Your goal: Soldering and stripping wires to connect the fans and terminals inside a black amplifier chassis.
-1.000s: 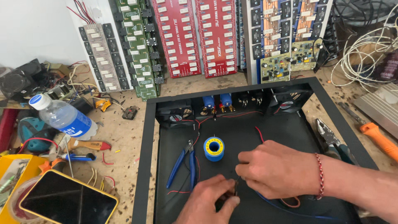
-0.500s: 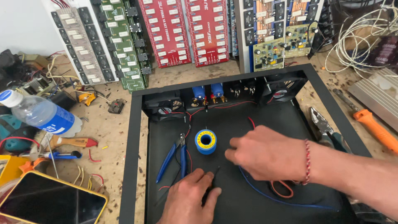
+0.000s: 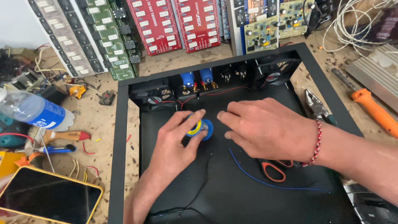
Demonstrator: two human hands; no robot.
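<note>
Phone w/ yellow case point(image 3: 47, 195) is lying nearest, bottom-left on the counter point(image 3: 93, 122). Just beyond it, red-handled tool point(image 3: 66, 136) and water bottle point(image 3: 31, 110) are lying on their sides.

Inside the black chassis point(image 3: 120, 145), left hand point(image 3: 176, 143) is reaching up from below, thumb and fingers closing round the blue solder spool point(image 3: 200, 127); grip is clamped on spool, which is sitting on the chassis floor near the middle, just in front of the rear wall. Right hand point(image 3: 265, 126) is coming in from the right, fingertips just beside the spool; its grip looks loose, holding nothing that I can tell. Red-white bracelet point(image 3: 317, 143) is sitting on that wrist. Orange-handled cutters point(image 3: 273, 170) and a blue wire point(image 3: 265, 180) are lying under the forearm.

Farther back: blue capacitors point(image 3: 197, 79) and two fans point(image 3: 153, 97) along the rear wall. Pliers point(image 3: 317, 108) and orange screwdriver point(image 3: 373, 110) are lying right of the chassis. Circuit boards point(image 3: 157, 25) are leaning at the far edge.
</note>
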